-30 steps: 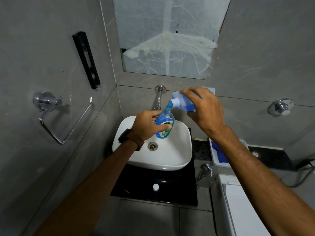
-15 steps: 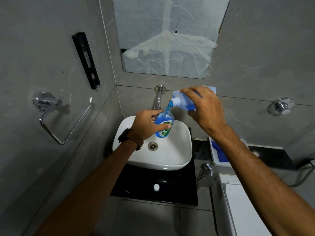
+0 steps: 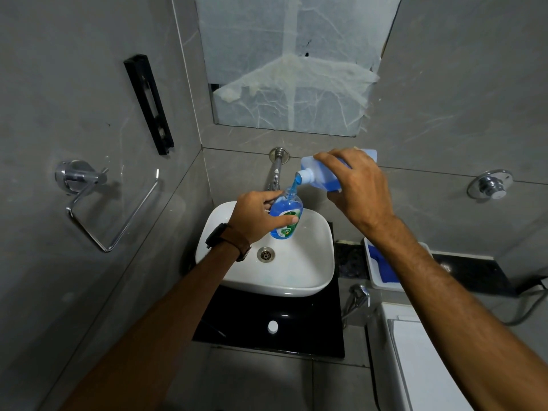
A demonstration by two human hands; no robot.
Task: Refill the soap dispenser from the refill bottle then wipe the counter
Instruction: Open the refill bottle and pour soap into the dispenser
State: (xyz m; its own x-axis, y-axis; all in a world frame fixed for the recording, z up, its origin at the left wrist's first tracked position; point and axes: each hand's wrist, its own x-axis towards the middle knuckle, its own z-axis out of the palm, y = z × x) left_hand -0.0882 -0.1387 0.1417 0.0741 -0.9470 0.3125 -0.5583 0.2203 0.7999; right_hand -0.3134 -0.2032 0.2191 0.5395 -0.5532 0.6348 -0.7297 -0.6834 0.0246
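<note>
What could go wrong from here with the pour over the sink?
1. The soap dispenser in the left hand already looks nearly full of blue liquid; if the right hand keeps the refill bottle tipped, it may overflow into the sink.
2. The dispenser's neck is narrow and both bottles are held in the air, so a small wobble could send the stream down the outside.
3. The small white cap sits loose near the black counter's front and could be knocked off.

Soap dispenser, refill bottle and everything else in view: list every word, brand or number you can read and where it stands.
Soap dispenser: green and white label, print too blurred to read.
Refill bottle: no print visible.
Watch: no readable face.
Elsewhere: no text.
</note>
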